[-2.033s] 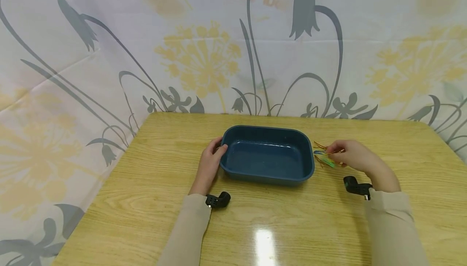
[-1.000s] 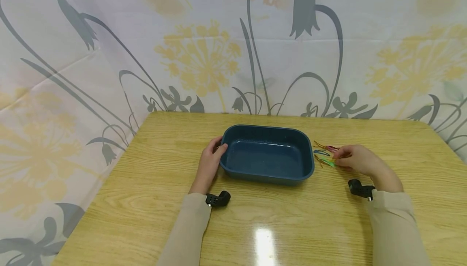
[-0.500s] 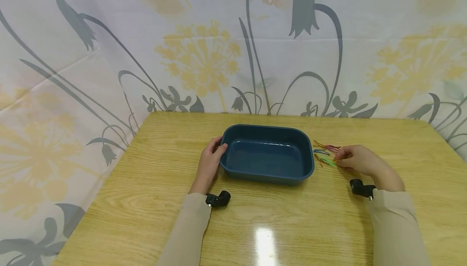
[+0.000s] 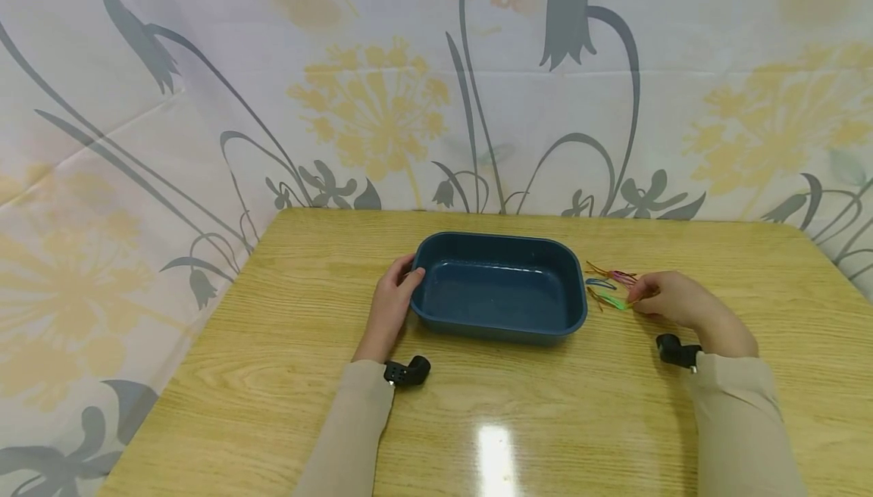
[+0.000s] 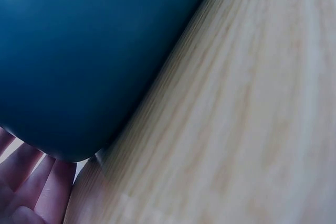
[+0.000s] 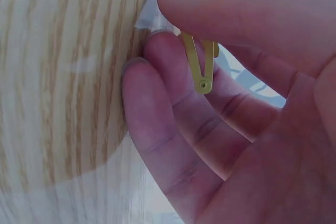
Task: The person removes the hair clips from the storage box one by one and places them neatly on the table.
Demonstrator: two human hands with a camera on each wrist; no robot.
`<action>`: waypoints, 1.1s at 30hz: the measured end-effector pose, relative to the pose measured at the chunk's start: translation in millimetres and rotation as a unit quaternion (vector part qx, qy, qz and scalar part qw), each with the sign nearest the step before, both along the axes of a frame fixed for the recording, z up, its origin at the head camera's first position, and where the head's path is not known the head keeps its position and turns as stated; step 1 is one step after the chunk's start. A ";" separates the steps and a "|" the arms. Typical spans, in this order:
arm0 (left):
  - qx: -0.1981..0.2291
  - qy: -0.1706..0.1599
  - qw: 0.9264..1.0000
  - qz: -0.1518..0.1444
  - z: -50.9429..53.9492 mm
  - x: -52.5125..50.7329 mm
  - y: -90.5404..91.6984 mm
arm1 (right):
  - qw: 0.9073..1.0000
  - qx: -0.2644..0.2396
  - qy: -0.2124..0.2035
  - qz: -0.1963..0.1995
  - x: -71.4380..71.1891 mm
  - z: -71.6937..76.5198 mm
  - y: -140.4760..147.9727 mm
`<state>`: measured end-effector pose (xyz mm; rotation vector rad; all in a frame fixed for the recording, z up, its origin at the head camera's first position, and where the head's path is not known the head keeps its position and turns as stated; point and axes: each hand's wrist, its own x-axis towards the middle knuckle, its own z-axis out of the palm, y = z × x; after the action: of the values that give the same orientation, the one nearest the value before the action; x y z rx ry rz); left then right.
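In the head view a dark blue rectangular tray point(image 4: 501, 296) sits on the wooden table. My left hand point(image 4: 392, 296) grips its left end, the thumb over the rim; the left wrist view shows the fingers against the outer wall. To the tray's right, my right hand point(image 4: 678, 304) pinches a yellow snap hair clip point(image 6: 204, 80) between thumb and fingers. Just left of that hand lie a green hair clip point(image 4: 614, 301), a blue hair clip point(image 4: 600, 283) and pinkish clips point(image 4: 622, 277). Thin brown-orange pieces point(image 4: 597, 270) lie among them, too small to identify.
The wooden table point(image 4: 532, 421) spreads out around the tray, with a bright reflection near its front. A flower-patterned cloth point(image 4: 409, 103) hangs behind it and along its left side. Each wrist carries a small black camera point(image 4: 408, 371).
My right hand has shifted slightly right, away from the tray, uncovering the blue and pinkish clips. The left hand and the tray have kept their places.
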<state>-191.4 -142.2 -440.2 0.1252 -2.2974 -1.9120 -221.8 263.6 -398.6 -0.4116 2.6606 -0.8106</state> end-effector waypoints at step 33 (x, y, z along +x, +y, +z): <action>0.010 -0.012 1.000 -0.008 0.6 0.1 -1.4 | 1.000 0.019 0.015 0.020 0.4 1.3 1.4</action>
<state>-191.3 -143.6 -439.6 0.1334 -2.3002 -1.9526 -221.3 265.0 -397.3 -0.4697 2.6817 -0.7465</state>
